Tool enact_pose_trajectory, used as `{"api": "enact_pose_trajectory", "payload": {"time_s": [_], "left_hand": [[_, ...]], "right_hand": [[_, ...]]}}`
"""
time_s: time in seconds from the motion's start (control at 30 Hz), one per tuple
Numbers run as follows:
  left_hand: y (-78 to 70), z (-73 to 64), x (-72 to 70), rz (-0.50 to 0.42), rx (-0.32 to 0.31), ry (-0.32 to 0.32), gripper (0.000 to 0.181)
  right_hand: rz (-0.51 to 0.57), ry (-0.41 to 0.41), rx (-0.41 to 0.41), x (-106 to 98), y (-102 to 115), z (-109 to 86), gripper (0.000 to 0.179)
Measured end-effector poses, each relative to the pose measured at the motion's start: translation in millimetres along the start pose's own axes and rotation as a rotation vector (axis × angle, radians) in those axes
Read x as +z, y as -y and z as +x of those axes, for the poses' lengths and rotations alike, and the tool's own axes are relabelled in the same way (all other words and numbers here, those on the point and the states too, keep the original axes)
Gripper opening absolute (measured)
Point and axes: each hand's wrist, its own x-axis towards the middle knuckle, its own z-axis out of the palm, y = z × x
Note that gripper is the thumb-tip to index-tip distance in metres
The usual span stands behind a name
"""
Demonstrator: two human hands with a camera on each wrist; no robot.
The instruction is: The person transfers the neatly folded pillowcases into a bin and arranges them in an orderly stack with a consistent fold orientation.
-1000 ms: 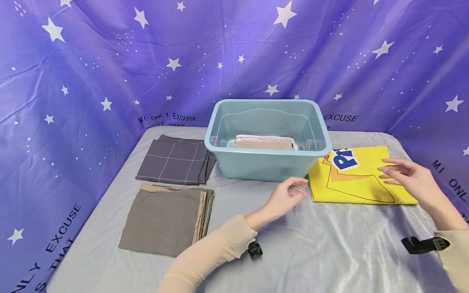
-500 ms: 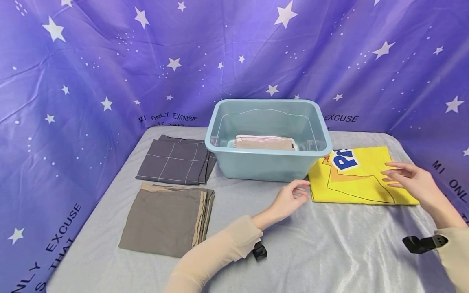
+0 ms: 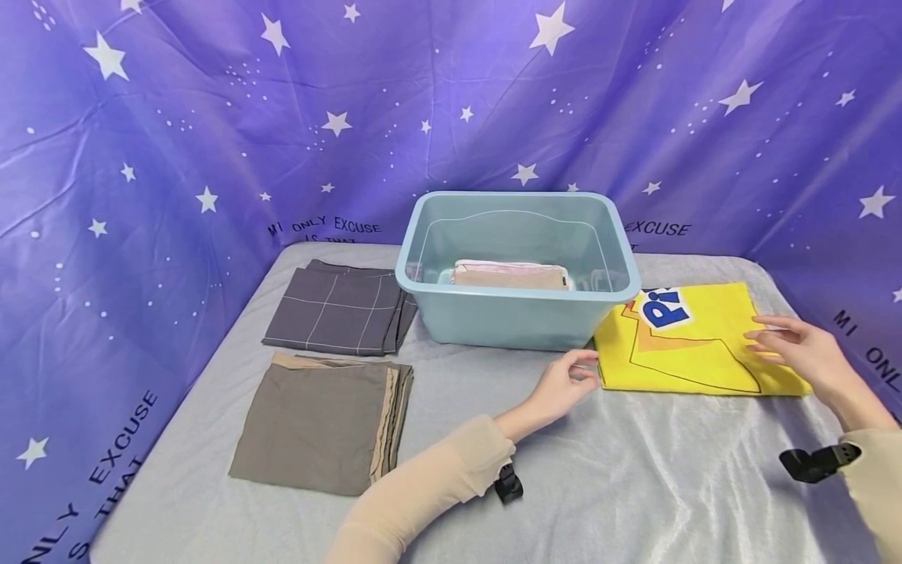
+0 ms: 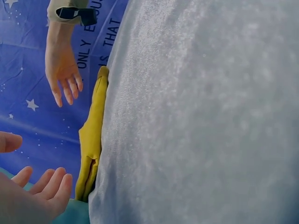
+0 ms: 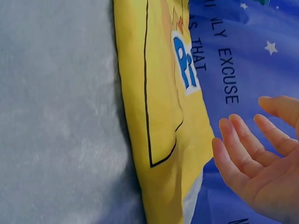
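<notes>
A folded yellow cloth (image 3: pixel 705 345) with blue lettering lies flat to the right of the blue-grey plastic bin (image 3: pixel 503 317). My left hand (image 3: pixel 564 385) is beside the cloth's left edge, fingers loosely bent and holding nothing. In the left wrist view a gap shows between the left hand (image 4: pixel 39 193) and the yellow cloth (image 4: pixel 93 135). Over the cloth's right side hovers my right hand (image 3: pixel 806 351), its fingers relaxed. The right wrist view shows the right hand (image 5: pixel 261 158) apart from the yellow cloth (image 5: pixel 161 121), with nothing in it.
Inside the bin lies a folded pinkish-beige cloth (image 3: pixel 509 274). Left of the bin are a folded dark checked cloth (image 3: pixel 331 309) and, nearer, a folded brown cloth (image 3: pixel 313 427). A purple starry curtain (image 3: pixel 282 141) hangs around the grey covered table (image 3: pixel 634 486).
Both hands have drifted slightly to the right, the left one closer to the yellow cloth's edge. The cloths and bin stay in place.
</notes>
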Motion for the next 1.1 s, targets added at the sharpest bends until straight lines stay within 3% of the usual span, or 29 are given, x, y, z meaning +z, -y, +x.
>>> {"api": "enact_pose_trajectory", "payload": {"time_s": [0.3, 0.57, 0.67, 0.8, 0.93, 1.1], "left_hand": [[8.2, 6.4, 8.5, -0.040, -0.070, -0.011, 0.038], [14.3, 12.3, 13.5, -0.015, -0.121, -0.029, 0.040], [16.7, 15.8, 16.2, 0.003, -0.148, -0.038, 0.041], [16.5, 21.1, 19.6, 0.015, -0.215, -0.076, 0.041], [15.4, 27.0, 22.9, 0.016, -0.265, -0.120, 0.040], [14.8, 33.9, 25.3, -0.016, -0.280, -0.150, 0.039]], "right_hand": [[-0.006, -0.077, 0.062, -8.9, -4.6, 3.1, 0.029], [-0.222, -0.110, 0.144, -10.4, 9.8, 2.2, 0.027], [-0.328, -0.106, 0.196, -10.2, 14.6, 2.4, 0.036], [-0.429, -0.128, 0.234, -10.3, 6.6, 8.4, 0.062], [-0.459, -0.162, 0.256, -12.0, -7.6, 14.7, 0.075], [-0.476, -0.168, 0.303, -12.4, -11.7, 15.0, 0.082]]}}
